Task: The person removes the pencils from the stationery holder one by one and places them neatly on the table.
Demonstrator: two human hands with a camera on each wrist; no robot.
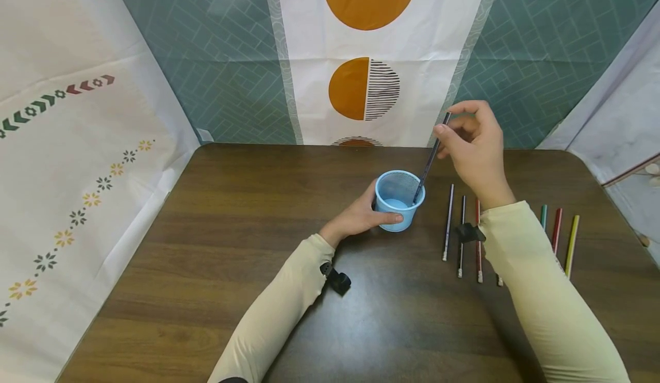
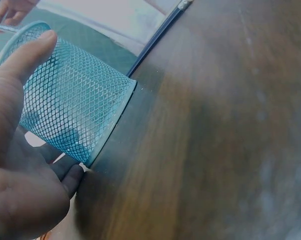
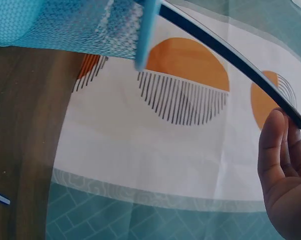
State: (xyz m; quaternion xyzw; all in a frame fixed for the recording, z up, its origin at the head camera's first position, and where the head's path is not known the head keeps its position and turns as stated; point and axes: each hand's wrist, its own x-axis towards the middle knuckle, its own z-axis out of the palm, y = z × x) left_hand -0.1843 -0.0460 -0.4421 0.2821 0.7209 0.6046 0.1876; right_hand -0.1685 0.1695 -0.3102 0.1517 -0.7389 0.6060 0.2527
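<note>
My left hand [image 1: 356, 216] grips a light blue mesh pencil cup [image 1: 407, 218], its thumb across the near side. In the left wrist view, the mesh cup [image 2: 80, 95] stands upright with its base at the tabletop, fingers around its wall. My right hand [image 1: 479, 148] pinches a dark pencil [image 1: 432, 157] near its upper end, between thumb and fingers. That pencil slants down to the left, its lower end inside the cup by the right rim. The right wrist view shows the pencil [image 3: 225, 52] running from the fingertips to the cup's rim.
Right of the cup, several pencils lie on the brown wooden table [image 1: 232, 245], including a dark one [image 1: 448, 222], a red one [image 1: 479, 257], a green one [image 1: 543, 217] and a yellow one [image 1: 572, 245]. My right forearm hides some of them. A patterned cloth [image 1: 237, 74] hangs behind the table.
</note>
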